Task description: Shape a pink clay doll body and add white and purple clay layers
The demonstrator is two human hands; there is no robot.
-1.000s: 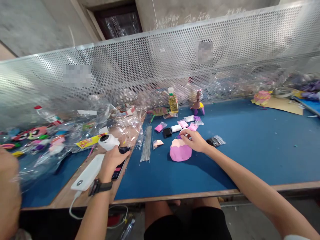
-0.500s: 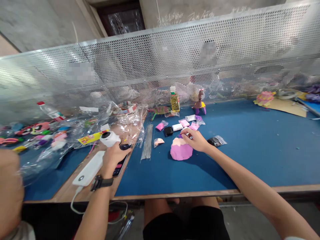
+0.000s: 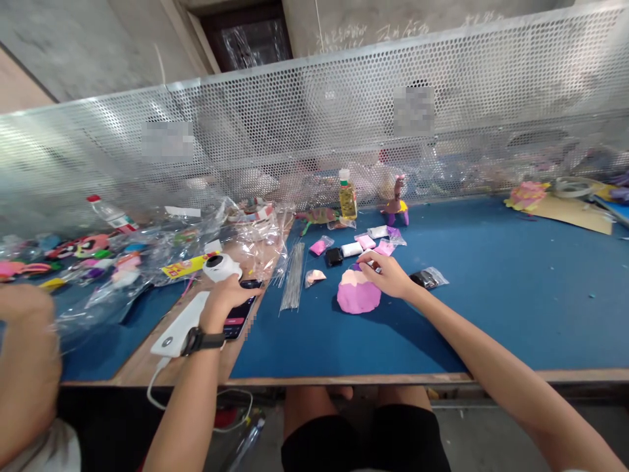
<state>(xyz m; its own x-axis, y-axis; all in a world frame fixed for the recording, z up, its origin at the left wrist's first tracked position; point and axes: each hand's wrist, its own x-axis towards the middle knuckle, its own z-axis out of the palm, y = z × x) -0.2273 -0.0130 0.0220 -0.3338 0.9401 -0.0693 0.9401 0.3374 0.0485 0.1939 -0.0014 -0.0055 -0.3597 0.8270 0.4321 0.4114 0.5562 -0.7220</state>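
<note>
My left hand [image 3: 223, 299] lies over the wooden strip with its thumb stretched apart across a lit phone [image 3: 238, 321]. Its fingertips are partly hidden, close to a small white camera [image 3: 221, 267]. My right hand [image 3: 388, 276] is closed in a pinch at the upper edge of a flattened pink-purple clay piece [image 3: 358, 298] with a peach patch on top. Whatever sits between these fingers is too covered to make out; a bit of purple shows beside them. Small clay packs surround it, among them a black pack [image 3: 333, 256] and a white pack [image 3: 352, 249].
Thin metal wires [image 3: 293, 278] lie left of the clay, near a bagged peach piece [image 3: 314, 278]. Behind stand a bottle of yellow liquid [image 3: 348, 198] and a clay figure [image 3: 397, 203]. A white power bank [image 3: 179, 328] and another person's arm [image 3: 27, 367] are at left.
The view has shifted slightly, so everything sits a little further right. Both hands keep nearly the same places, the right still pinched at the clay's upper edge.
</note>
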